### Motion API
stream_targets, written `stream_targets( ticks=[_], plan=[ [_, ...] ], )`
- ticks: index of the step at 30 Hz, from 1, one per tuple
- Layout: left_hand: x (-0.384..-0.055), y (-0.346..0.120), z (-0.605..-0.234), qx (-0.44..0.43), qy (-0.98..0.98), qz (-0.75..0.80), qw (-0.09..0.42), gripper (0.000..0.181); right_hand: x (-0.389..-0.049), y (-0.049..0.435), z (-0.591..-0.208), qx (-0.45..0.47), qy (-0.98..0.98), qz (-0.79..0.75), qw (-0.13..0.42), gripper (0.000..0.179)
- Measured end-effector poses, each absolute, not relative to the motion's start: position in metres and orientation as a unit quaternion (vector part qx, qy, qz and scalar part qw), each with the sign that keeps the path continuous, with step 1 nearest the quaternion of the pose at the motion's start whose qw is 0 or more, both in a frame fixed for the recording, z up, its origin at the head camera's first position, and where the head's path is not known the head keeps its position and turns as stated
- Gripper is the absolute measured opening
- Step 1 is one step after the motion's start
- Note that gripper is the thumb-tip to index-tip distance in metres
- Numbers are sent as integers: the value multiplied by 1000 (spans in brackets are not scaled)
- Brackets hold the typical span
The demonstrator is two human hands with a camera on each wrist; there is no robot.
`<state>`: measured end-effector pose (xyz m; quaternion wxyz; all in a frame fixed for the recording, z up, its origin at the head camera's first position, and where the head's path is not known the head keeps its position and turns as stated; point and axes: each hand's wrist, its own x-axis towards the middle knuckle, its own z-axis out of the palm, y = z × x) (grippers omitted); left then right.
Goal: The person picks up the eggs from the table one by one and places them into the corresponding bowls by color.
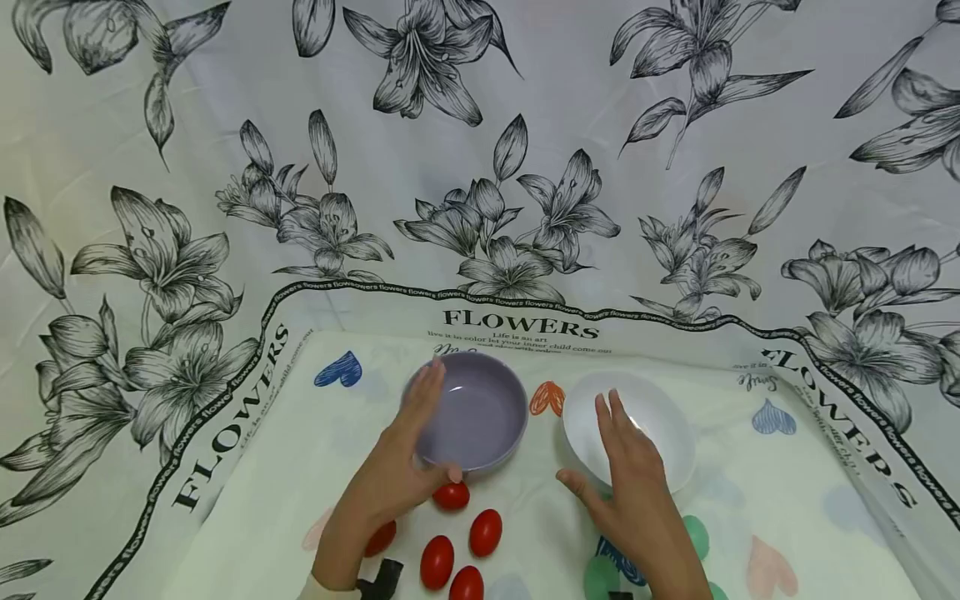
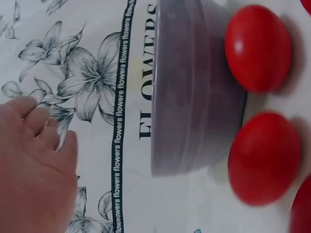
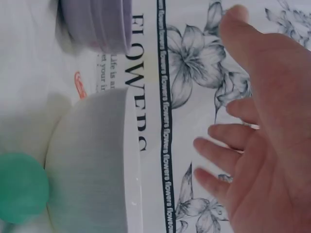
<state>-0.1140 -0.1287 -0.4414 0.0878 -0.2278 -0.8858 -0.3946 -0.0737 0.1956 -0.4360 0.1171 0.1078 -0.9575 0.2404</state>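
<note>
A purple bowl [image 1: 480, 417] stands on the cloth, and my left hand [image 1: 401, 458] hovers at its left side with fingers extended and nothing held. To its right is a white bowl [image 1: 667, 433]; over its near edge I hold my right hand [image 1: 637, 479], fingers straight and thumb spread. Both bowls look bare inside where visible. Several red eggs [image 1: 437, 562] lie in front of the purple bowl, beneath and beside my left hand. Several green eggs [image 1: 696, 536] lie around my right forearm, partly hidden by it. In the left wrist view, my left hand [image 2: 36, 165] appears apart from the purple bowl [image 2: 194, 92].
A white cloth [image 1: 262, 500] with printed hearts and lettering covers the table. Behind it rises a flower-patterned sheet [image 1: 420, 150]. A narrow gap with a printed orange heart separates the two bowls.
</note>
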Motion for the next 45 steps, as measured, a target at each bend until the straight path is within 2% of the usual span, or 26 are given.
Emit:
stream_targets(
  ticks=[8,12,17,21,26,29,32,37,45],
  plan=[
    [-141,-157,-414,-267,-819,-499,90,129,-65,178,-433,108,-946,295,84,90],
    [-150,-167,-406,-298,-798,-521,53,131,-58,164,-443,128,-940,306,84,86],
    [-177,-184,-422,-307,-803,-511,18,129,-48,146,-456,119,-935,328,59,81],
    [-196,-192,-447,-295,-794,-532,-21,129,-41,134,-463,82,-940,332,-2,76],
    [-208,-194,-488,-291,-790,-535,-64,138,-34,121,-471,49,-931,345,-109,79],
    [-211,-193,-505,-295,-794,-526,-78,144,-33,115,-479,34,-918,358,-165,84],
    [-214,-192,-513,-299,-797,-519,-81,148,-35,111,-487,27,-910,364,-197,85],
    [-219,-194,-519,-291,-814,-496,-77,153,-37,106,-498,49,-908,364,-201,81],
    [-213,-193,-525,-262,-832,-481,-87,151,-39,102,-510,125,-922,332,-157,79]
  ],
)
